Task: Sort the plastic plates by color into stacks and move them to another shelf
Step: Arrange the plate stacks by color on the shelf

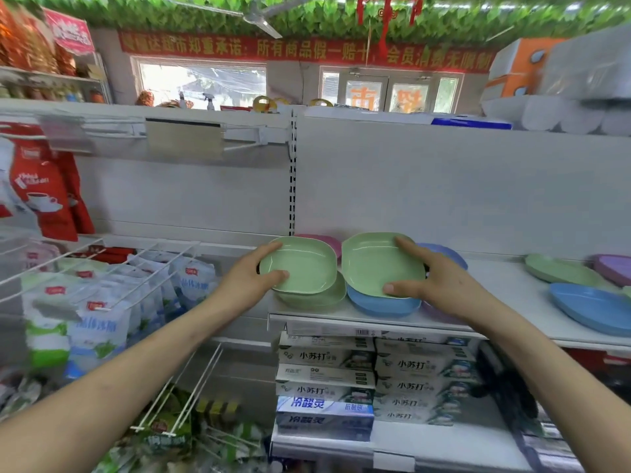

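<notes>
My left hand (252,276) grips a green plate (304,264) by its left rim, over another green plate (319,297) lying on the white shelf (512,288). My right hand (426,279) grips a second green plate (375,264) by its right rim, above a blue plate (382,303). Behind them peek a pink plate (326,241) and a blue-violet plate (444,252). A lilac plate (440,315) lies partly hidden under my right wrist. Farther right on the shelf lie a green plate (560,271), a purple plate (613,268) and a blue plate (590,307).
Toothpaste boxes (368,377) fill the shelf below. Wire hooks with white and blue bags (112,302) stand to the left, and red packets (51,192) hang above them. The shelf's back panel (444,186) rises behind the plates.
</notes>
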A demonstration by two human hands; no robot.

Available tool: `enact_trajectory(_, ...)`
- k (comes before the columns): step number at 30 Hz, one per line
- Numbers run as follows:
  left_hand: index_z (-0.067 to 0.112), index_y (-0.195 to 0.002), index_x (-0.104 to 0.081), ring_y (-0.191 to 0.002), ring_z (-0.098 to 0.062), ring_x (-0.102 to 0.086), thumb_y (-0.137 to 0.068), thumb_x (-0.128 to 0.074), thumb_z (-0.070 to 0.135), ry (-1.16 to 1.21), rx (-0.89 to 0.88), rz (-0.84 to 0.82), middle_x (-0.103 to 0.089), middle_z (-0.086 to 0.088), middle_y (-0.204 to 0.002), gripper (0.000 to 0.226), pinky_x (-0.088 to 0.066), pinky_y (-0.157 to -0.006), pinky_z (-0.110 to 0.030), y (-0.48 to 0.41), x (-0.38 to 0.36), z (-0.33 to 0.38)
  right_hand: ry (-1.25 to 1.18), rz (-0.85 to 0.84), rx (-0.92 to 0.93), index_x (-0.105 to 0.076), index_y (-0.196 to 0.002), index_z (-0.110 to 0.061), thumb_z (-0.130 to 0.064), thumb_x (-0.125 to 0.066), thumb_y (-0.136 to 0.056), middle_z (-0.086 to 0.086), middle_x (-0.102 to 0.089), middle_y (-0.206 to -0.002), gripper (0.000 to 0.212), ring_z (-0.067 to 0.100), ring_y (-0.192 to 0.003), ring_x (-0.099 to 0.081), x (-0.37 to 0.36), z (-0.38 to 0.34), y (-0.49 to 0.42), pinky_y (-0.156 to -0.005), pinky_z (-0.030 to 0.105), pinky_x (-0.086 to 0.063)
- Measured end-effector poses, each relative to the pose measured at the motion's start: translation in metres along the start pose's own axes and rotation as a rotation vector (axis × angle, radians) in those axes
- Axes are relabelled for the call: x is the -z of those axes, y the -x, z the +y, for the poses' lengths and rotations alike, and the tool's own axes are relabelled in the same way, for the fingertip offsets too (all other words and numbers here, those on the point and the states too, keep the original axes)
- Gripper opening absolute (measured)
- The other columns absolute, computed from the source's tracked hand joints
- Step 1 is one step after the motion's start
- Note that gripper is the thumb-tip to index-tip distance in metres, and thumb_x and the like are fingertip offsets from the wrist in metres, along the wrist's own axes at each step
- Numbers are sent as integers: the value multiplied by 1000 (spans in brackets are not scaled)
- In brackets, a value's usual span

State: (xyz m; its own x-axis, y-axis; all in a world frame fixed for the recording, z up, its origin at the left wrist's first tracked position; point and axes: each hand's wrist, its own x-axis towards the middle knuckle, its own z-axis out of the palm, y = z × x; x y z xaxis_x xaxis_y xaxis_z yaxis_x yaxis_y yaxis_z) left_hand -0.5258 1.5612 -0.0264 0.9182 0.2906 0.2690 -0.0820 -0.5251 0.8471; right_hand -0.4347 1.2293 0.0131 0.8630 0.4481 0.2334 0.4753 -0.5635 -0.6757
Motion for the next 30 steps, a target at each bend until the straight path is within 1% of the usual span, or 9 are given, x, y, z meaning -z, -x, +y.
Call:
enact_trajectory(3, 35, -148, -52, -139, -12, -44, -91, -74, 26, 0, 14, -2, -49, 9, -152, 61, -35, -119, -39, 0, -2, 3, -8, 9, -6, -38, -155, -42, -46, -89, -73, -15, -51, -145, 97, 9, -129, -50, 3, 6, -1, -107, 28, -39)
enact_trajectory(7, 43, -143, -53, -135, -18, -50, -87, -75, 35, -27, 44, -22, -52, 8, -149, 61, -40, -117, -46, -3, -2, 3, -25, 13, -11, -39, -155, -40, -43, -89, -73, -15, -50, -143, 95, 10, -129, -50, 5, 12, -2, -104, 28, -39)
enact_trajectory(10, 40, -144, -54, -133, -18, -50, -89, -74, 35, -77, 71, -47, -51, 6, -149, 59, -41, -114, -42, -6, -5, 5, -39, 19, -15, -40, -155, -38, -39, -89, -74, -14, -48, -144, 94, 11, -130, -49, 8, 16, -2, -103, 27, -38)
enact_trajectory(12, 39, -145, -53, -130, -17, -50, -90, -74, 37, -121, 94, -71, -51, 5, -149, 59, -41, -110, -38, -7, -7, 6, -33, 11, -18, -39, -155, -39, -46, -90, -71, -13, -48, -147, 98, 12, -130, -51, 10, 20, -3, -110, 33, -41)
enact_trajectory(14, 37, -146, -53, -131, -18, -50, -89, -75, 39, -163, 122, -98, -51, 4, -150, 61, -41, -111, -38, -8, -10, 6, -38, 4, -18, -39, -155, -41, -57, -88, -64, -14, -49, -148, 105, 12, -130, -52, 13, 23, -4, -114, 39, -42)
enact_trajectory(17, 36, -148, -51, -136, -19, -47, -88, -75, 42, -255, 152, -145, -47, 4, -155, 65, -38, -115, -37, -11, -11, 7, -50, 2, -18, -38, -154, -44, -66, -85, -56, -17, -50, -147, 111, 11, -131, -52, 16, 25, -4, -115, 41, -41)
enact_trajectory(23, 34, -151, -47, -136, -20, -48, -84, -75, 54, -444, 199, -250, -44, 3, -158, 75, -39, -113, -37, -14, -16, 12, -60, -5, -7, -37, -155, -43, -48, -89, -71, -14, -51, -147, 99, 12, -131, -52, 19, 26, -6, -115, 38, -40)
enact_trajectory(28, 29, -152, -47, -135, -21, -49, -85, -77, 48, -429, 194, -259, -45, 1, -156, 76, -40, -115, -40, -13, -24, 14, -22, -5, -5, -37, -155, -44, -62, -85, -61, -14, -51, -148, 107, 12, -131, -52, 18, 26, -10, -115, 40, -41)
enact_trajectory(30, 30, -152, -46, -130, -20, -53, -86, -75, 48, -400, 191, -248, -46, 2, -155, 75, -42, -113, -40, -13, -23, 12, -20, -9, 9, -38, -155, -43, -58, -86, -65, -15, -51, -147, 103, 11, -131, -51, 14, 24, -14, -112, 36, -42)
